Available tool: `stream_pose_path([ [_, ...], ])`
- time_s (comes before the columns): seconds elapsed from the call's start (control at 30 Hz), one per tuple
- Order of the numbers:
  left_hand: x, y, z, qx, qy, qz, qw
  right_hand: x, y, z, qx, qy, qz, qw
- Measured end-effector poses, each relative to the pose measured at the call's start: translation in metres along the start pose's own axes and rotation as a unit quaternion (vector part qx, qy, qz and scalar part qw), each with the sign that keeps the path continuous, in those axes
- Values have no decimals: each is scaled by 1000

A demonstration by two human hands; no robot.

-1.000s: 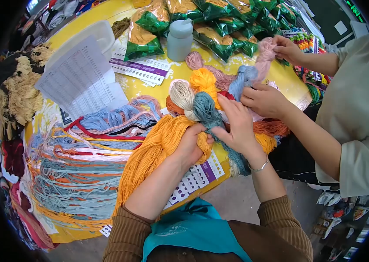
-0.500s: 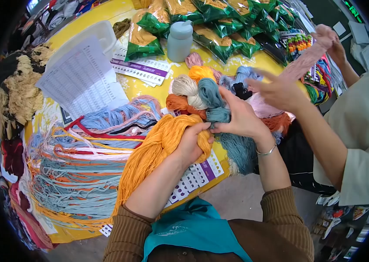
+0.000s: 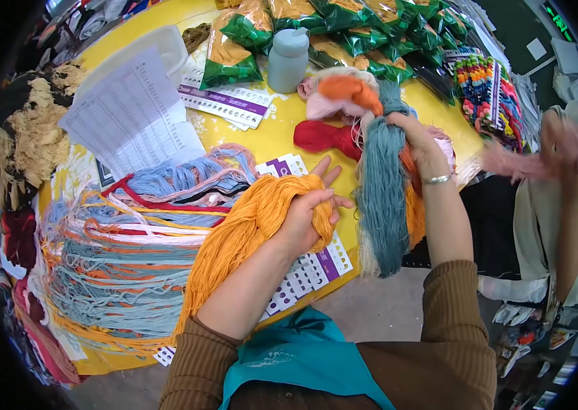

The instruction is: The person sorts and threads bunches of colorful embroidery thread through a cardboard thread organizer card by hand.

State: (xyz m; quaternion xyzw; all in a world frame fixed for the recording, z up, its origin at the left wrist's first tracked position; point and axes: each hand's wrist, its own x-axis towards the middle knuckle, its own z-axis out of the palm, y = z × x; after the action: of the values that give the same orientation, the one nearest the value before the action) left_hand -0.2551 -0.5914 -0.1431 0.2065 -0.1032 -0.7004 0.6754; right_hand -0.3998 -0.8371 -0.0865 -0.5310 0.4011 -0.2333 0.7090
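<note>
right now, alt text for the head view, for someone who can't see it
A person's left hand grips an orange yarn skein while the right hand holds up a bundle of skeins, mostly blue-grey, over a yellow table strewn with yarn. A co-worker beside them holds pink yarn, blurred.

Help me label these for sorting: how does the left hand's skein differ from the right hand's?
The orange skein in the left hand is one colour and lies across the yellow table. The blue-grey skein hangs from the raised right hand, bunched with orange and cream strands. Both are loose yarn hanks, gripped near one end.
</note>
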Motion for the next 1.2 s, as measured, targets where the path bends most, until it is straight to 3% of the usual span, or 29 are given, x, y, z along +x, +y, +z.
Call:
stream_pose_path([
  [0.1,0,-1,0,-4,14,-14,1000,-1,-14,4,-134,51,0,990],
  [0.13,0,0,-1,-3,11,-14,1000,-10,-23,11,-261,105,-54,958],
  [0.2,0,1,-2,-1,15,-12,1000,-26,-35,23,-495,201,-155,831],
  [0.23,0,1,-2,0,19,-13,1000,-22,-25,11,-436,204,-276,832],
  [0.33,0,0,0,0,26,-13,1000,-39,-29,21,-299,200,-378,853],
  [0.37,0,1,1,1,27,-13,1000,-41,-23,36,-419,224,-459,750],
  [0.47,-1,1,5,-8,44,-12,999,-5,29,33,-626,169,-362,670],
  [0.57,-4,4,8,11,-21,8,1000,2,35,30,-586,142,-272,750],
  [0.67,-21,14,50,45,-64,23,997,-5,33,34,-575,149,-286,752],
  [0.77,-67,40,106,87,-20,45,995,-3,32,33,-572,144,-290,754],
  [0.83,-122,62,146,55,10,99,994,1,39,30,-574,148,-288,752],
  [0.97,-277,97,160,75,-57,243,965,6,41,25,-583,146,-288,746],
  [1.1,-450,91,192,88,-258,437,857,17,46,18,-588,131,-297,741],
  [1.17,-506,85,226,121,-231,451,854,24,49,10,-590,130,-308,735],
  [1.2,-514,79,250,178,-143,510,829,27,49,9,-591,131,-311,733],
])
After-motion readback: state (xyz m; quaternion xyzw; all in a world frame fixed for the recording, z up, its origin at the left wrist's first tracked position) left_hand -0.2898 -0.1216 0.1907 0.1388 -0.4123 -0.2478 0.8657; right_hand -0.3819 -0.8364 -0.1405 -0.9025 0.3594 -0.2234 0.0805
